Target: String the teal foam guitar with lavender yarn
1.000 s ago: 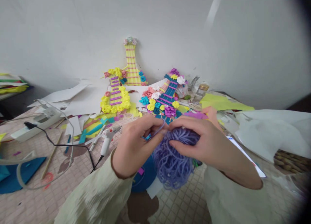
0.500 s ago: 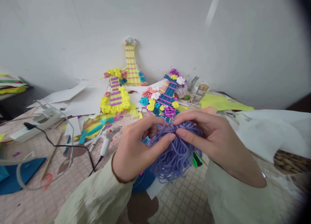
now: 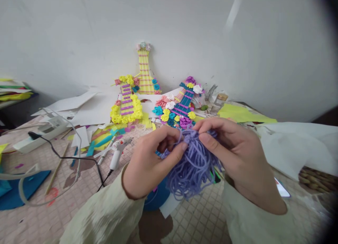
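Note:
A bundle of purple yarn (image 3: 194, 166) hangs in loops above the middle of the table, gathered at its top. My left hand (image 3: 155, 157) pinches the gathered part from the left, thumb on the near side. From the right, my right hand (image 3: 232, 152) grips the same top part between thumb and bent fingers. Some fingertips of both hands are hidden behind the yarn. Below the bundle, partly covered by it, lies a blue piece (image 3: 157, 198) with a white paper scrap (image 3: 169, 207) beside it.
Several flower-trimmed paper instruments (image 3: 126, 101) lean near the wall. To the left are a hot glue gun (image 3: 117, 154), its black cord, a power strip (image 3: 34, 140) and a wooden stick (image 3: 56, 170). A phone (image 3: 282, 188) and white sheeting (image 3: 295, 145) lie at right.
My hands have shifted slightly apart at the top of the yarn, showing more of its gathered knot. The loops hang a little further right, and more of the phone shows.

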### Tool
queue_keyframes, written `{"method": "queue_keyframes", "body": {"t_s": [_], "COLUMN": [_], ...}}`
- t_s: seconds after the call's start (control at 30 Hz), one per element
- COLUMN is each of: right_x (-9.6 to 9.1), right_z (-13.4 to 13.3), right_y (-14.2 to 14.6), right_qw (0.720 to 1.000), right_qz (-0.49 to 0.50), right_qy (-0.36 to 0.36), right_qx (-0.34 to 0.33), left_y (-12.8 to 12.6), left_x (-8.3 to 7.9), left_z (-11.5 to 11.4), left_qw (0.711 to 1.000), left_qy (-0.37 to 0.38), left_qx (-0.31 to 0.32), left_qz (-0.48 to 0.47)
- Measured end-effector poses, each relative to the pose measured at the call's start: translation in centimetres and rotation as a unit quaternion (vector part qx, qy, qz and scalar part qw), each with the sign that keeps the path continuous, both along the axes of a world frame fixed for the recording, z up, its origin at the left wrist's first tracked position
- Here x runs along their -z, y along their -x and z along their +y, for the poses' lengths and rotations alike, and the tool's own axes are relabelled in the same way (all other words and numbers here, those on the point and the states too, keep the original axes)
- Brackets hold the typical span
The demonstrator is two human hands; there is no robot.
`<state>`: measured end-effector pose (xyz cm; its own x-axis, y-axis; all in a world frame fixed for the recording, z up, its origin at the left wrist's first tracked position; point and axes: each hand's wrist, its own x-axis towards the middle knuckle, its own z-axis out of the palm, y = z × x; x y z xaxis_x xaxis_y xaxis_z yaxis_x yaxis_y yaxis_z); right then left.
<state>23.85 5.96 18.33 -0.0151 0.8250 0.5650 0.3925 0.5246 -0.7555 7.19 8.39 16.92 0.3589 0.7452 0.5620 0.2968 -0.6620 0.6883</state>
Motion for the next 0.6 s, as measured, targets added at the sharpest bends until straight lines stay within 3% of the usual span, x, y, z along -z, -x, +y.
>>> {"method": "queue_keyframes", "body": {"t_s": [0.2,0.33,0.47,0.6], "right_x": [0.1,0.0,0.0,0.3], "right_z": [-0.1,-0.2,-0.2,0.3], "right_y": [0.1,-0.1,-0.3,-0.3], "right_qw": [0.997,0.994,0.989,0.971], "right_qz": [-0.039,-0.056,-0.099,-0.184], "right_qy": [-0.031,-0.042,-0.062,-0.084], "right_qx": [0.054,0.080,0.091,0.127], "left_y": [0.1,0.5,1.4,2.1], "left_x": [0.1,0.0,-0.1,-0.5], "left_z": [0.3,1.0,1.9,2.1], "left_qw": [0.998,0.993,0.976,0.930], "left_qy": [-0.020,-0.055,-0.141,-0.241], "left_qx": [0.007,-0.033,-0.151,-0.277], "left_qz": [-0.062,-0.098,-0.069,0.029]}}
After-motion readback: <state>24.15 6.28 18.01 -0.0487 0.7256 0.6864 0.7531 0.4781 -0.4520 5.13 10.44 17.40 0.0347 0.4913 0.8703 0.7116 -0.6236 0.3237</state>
